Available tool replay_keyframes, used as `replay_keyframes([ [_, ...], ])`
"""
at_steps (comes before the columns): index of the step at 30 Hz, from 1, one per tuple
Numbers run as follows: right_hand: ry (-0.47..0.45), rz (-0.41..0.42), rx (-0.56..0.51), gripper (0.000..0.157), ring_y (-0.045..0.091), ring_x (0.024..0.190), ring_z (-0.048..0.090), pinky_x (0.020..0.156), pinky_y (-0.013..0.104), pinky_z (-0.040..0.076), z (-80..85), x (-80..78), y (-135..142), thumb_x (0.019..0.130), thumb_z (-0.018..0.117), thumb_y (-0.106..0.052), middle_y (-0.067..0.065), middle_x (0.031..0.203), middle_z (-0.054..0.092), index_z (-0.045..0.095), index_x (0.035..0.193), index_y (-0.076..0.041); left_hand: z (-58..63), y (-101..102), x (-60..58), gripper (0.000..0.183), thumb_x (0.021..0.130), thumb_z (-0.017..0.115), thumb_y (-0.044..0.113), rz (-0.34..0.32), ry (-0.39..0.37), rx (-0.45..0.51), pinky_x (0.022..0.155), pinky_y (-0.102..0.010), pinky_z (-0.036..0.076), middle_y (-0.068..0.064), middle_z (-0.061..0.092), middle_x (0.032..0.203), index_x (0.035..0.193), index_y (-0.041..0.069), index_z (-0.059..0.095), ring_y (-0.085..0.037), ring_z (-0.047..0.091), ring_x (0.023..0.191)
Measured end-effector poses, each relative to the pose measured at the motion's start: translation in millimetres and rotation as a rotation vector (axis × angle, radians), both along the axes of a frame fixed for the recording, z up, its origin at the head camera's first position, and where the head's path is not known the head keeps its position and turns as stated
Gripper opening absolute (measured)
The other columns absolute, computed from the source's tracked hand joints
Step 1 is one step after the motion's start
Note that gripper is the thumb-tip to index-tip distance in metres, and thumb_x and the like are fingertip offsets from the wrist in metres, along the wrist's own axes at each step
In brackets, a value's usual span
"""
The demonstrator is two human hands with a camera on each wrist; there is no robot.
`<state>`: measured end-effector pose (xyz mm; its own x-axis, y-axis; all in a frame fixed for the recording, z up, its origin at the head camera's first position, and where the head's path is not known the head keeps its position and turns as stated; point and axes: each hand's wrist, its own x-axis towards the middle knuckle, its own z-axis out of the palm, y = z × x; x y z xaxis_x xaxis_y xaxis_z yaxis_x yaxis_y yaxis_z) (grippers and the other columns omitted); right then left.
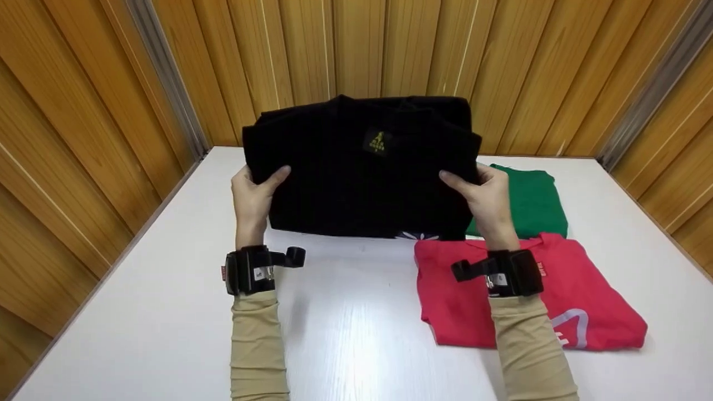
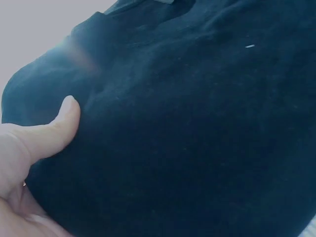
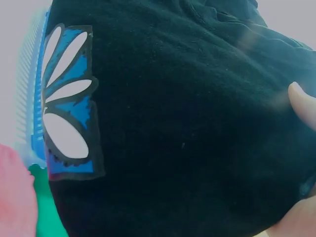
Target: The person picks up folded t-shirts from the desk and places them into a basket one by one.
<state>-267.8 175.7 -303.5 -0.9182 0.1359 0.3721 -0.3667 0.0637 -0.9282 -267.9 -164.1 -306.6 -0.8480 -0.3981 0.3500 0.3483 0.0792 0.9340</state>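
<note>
Raised over the table is a folded black shirt (image 1: 356, 184), its collar label (image 1: 377, 141) facing me. My left hand (image 1: 252, 197) grips its left side, thumb across the front and the other fingers hidden behind the cloth. At the opposite side my right hand (image 1: 490, 195) holds it the same way. The left wrist view shows the left thumb (image 2: 61, 128) lying on the dark fabric. A blue and white petal-like print (image 3: 69, 138) fills one edge of the shirt in the right wrist view.
A red folded shirt (image 1: 596, 284) lies on the white table (image 1: 167, 312) at the right, under my right forearm. Behind it lies a green folded garment (image 1: 537, 200). A ribbed blue plastic container (image 3: 37, 108) shows past the black shirt. Wood-panelled walls (image 1: 356, 50) enclose the table.
</note>
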Motion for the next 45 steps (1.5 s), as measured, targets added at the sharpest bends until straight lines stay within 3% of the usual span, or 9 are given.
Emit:
replay_keyframes([
  [7,0.072,0.057,-0.063,0.013,0.01,0.084,0.065,0.074,0.024,0.051,21.0,-25.3,-8,0.076,0.079,-0.013,-0.008,0.084,0.073,0.075,0.089,-0.013,24.8,-7,-15.5,0.036,0.078,0.076,0.008,0.078,0.058,-0.006,0.088,-0.026,0.047,-0.019,0.066,0.111,0.108,-0.006,0.063,-0.013,0.06,0.095],
  [14,0.1,0.101,-0.117,0.017,0.011,0.091,0.065,0.083,0.025,0.049,38.6,-52.8,-17,0.077,0.079,-0.016,-0.008,0.088,0.074,0.075,0.093,-0.012,50.4,-13,-36.8,0.04,0.078,0.077,0.011,0.114,0.105,-0.02,0.094,-0.026,0.046,-0.019,0.066,0.117,0.112,-0.005,0.063,-0.018,0.061,0.104],
  [22,0.145,0.051,-0.194,0.016,0.012,0.094,0.064,0.085,0.024,0.048,37.2,-77.3,-30,0.076,0.079,-0.011,-0.007,0.089,0.073,0.075,0.091,-0.011,59.7,-12,-61.3,0.044,0.078,0.078,0.016,0.146,0.089,-0.051,0.099,-0.023,0.043,-0.015,0.065,0.123,0.116,-0.001,0.063,-0.019,0.058,0.114],
  [28,0.234,-0.064,-0.197,0.014,0.008,0.09,0.065,0.083,0.025,0.049,19.7,-91.1,-43,0.077,0.078,-0.009,-0.011,0.088,0.073,0.075,0.089,-0.015,52.8,-9,-78.2,0.044,0.079,0.077,0.018,0.185,0.116,-0.024,0.098,-0.021,0.043,-0.015,0.065,0.121,0.116,-0.002,0.063,-0.019,0.059,0.113],
  [34,0.29,-0.126,-0.224,0.013,0.004,0.081,0.063,0.078,0.023,0.049,3.7,-97.0,-56,0.075,0.078,-0.006,-0.011,0.081,0.072,0.075,0.082,-0.017,36.2,-10,-87.7,0.044,0.079,0.078,0.021,0.26,0.103,0.002,0.098,-0.023,0.043,-0.014,0.067,0.119,0.114,-0.001,0.064,-0.02,0.059,0.114],
  [38,0.282,-0.143,-0.202,0.014,0.003,0.081,0.064,0.078,0.023,0.05,-6.9,-97.8,-58,0.074,0.079,-0.006,-0.013,0.081,0.072,0.075,0.083,-0.016,17.7,-11,-90.6,0.043,0.078,0.078,0.021,0.276,0.094,0.025,0.099,-0.025,0.043,-0.014,0.067,0.117,0.112,-0.001,0.065,-0.021,0.06,0.113],
  [42,0.239,-0.172,-0.155,0.011,0.001,0.08,0.064,0.078,0.022,0.049,-15.7,-97.9,-59,0.074,0.08,-0.008,-0.016,0.079,0.07,0.075,0.083,-0.011,1.3,-11,-91.8,0.044,0.08,0.077,0.021,0.247,0.065,0.068,0.102,-0.025,0.042,-0.013,0.066,0.121,0.117,0.001,0.063,-0.02,0.058,0.117],
  [45,0.193,-0.178,-0.102,0.016,0.005,0.085,0.065,0.08,0.022,0.05,-21.7,-98.2,-58,0.075,0.08,-0.011,-0.004,0.086,0.074,0.075,0.088,-0.005,-6.0,-11,-92.9,0.044,0.08,0.077,0.021,0.238,0.038,0.048,0.101,-0.027,0.043,-0.014,0.066,0.121,0.116,0.0,0.063,-0.021,0.059,0.115],
])
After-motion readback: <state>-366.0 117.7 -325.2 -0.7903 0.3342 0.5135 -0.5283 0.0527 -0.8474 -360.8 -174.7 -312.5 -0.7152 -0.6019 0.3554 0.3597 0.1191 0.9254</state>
